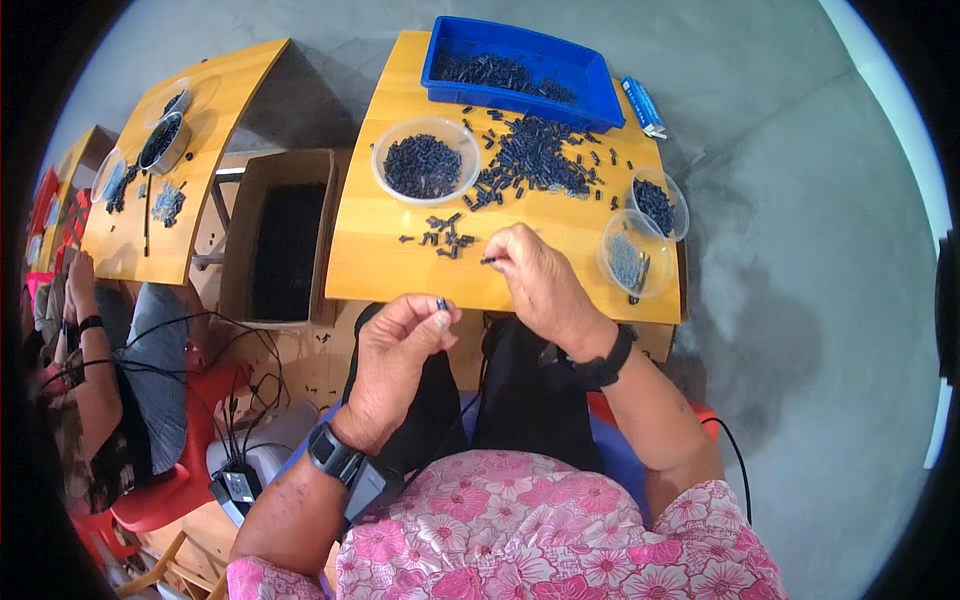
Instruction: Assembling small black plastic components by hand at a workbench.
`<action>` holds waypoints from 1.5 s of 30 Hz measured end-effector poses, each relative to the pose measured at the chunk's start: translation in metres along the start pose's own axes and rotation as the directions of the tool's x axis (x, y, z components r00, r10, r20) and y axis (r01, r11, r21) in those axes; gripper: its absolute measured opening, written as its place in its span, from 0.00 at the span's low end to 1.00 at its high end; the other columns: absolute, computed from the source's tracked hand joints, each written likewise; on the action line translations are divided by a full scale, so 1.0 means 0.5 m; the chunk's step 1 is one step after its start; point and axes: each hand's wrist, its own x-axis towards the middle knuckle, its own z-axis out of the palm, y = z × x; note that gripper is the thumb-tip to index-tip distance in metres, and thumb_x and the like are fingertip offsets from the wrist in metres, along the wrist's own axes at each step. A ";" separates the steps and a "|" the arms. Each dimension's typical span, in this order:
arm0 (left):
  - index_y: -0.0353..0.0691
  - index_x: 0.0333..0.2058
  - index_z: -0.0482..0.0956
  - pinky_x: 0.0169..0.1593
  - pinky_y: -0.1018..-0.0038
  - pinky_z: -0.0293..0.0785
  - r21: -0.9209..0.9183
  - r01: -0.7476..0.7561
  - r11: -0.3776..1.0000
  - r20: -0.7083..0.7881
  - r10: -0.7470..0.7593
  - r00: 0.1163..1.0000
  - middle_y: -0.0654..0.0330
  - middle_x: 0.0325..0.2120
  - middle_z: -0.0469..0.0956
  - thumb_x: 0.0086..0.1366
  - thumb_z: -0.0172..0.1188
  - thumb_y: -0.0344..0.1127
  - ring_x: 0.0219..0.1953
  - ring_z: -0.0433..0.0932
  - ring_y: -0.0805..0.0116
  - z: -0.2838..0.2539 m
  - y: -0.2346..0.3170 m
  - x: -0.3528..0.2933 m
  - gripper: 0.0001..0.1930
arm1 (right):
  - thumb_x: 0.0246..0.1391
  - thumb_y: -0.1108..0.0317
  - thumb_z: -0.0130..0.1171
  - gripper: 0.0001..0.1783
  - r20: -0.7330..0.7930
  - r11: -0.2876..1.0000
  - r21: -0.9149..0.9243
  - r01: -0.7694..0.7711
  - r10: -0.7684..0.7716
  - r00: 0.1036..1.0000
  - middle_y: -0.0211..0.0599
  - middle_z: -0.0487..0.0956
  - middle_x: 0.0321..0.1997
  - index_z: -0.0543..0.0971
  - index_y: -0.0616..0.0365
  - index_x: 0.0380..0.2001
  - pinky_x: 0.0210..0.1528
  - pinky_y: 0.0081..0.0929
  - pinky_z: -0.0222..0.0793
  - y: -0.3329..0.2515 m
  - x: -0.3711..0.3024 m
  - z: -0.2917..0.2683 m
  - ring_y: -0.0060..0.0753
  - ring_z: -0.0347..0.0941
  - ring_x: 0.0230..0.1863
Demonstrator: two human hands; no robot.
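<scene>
My left hand [398, 345] is closed in a pinch just off the table's near edge, with a small dark cylindrical piece [441, 303] standing up between thumb and fingertip. Over the near part of the table, my right hand [540, 285] pinches another small black piece [488, 261]. Beyond my hands lies a little group of black pieces [447, 238]. A clear round tub [378, 165] full of similar pieces stands behind that group. To its right spreads a larger loose pile of dark pieces [540, 155].
A blue tray [520, 106] of black parts sits at the far edge, beside a blue-and-white box [643, 108]. At right, two clear tubs hold dark pieces [653, 207] and small grey parts [625, 258]. Left of the table is a cardboard box [250, 190]; a person works at another table [215, 110].
</scene>
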 end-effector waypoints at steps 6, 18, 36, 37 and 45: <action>0.40 0.38 0.76 0.43 0.79 0.76 -0.024 -0.047 0.999 0.041 0.048 0.998 0.61 0.36 0.79 0.67 0.55 0.30 0.34 0.76 0.79 0.022 -0.005 -0.020 0.04 | 0.55 0.77 0.49 0.09 0.094 0.996 -0.079 0.029 -0.022 0.995 0.48 0.70 0.35 0.64 0.60 0.39 0.35 0.43 0.70 -0.067 -0.074 0.018 0.55 0.73 0.37; 0.37 0.37 0.75 0.41 0.80 0.76 0.121 -0.196 0.973 0.106 0.183 0.977 0.64 0.33 0.77 0.65 0.55 0.23 0.33 0.76 0.79 0.040 -0.040 -0.034 0.03 | 0.56 0.74 0.48 0.08 0.101 0.986 -0.165 0.004 0.013 0.995 0.51 0.69 0.35 0.64 0.64 0.38 0.37 0.41 0.70 -0.104 -0.130 0.019 0.54 0.72 0.37; 0.39 0.36 0.76 0.40 0.79 0.77 0.019 -0.063 0.998 0.111 0.061 0.992 0.65 0.31 0.78 0.65 0.57 0.26 0.31 0.77 0.79 0.053 -0.028 -0.045 0.02 | 0.55 0.77 0.58 0.04 -0.094 0.782 0.584 -0.217 0.331 0.939 0.30 0.77 0.28 0.78 0.63 0.35 0.26 0.15 0.68 -0.095 -0.156 0.042 0.14 0.71 0.23; 0.39 0.36 0.76 0.40 0.79 0.77 0.018 -0.063 0.998 0.108 0.061 0.992 0.65 0.31 0.78 0.65 0.57 0.26 0.31 0.77 0.79 0.050 -0.030 -0.044 0.02 | 0.55 0.77 0.58 0.04 -0.074 0.766 0.600 -0.231 0.340 0.938 0.30 0.78 0.28 0.78 0.63 0.35 0.26 0.15 0.68 -0.095 -0.156 0.041 0.14 0.71 0.23; 0.36 0.36 0.76 0.37 0.80 0.76 0.175 -0.113 0.978 0.144 0.088 0.986 0.64 0.29 0.78 0.63 0.58 0.25 0.29 0.76 0.79 0.047 -0.032 -0.045 0.03 | 0.57 0.77 0.54 0.04 -0.054 0.705 0.671 -0.229 0.355 0.933 0.26 0.74 0.26 0.75 0.64 0.36 0.28 0.14 0.66 -0.078 -0.148 0.009 0.14 0.69 0.24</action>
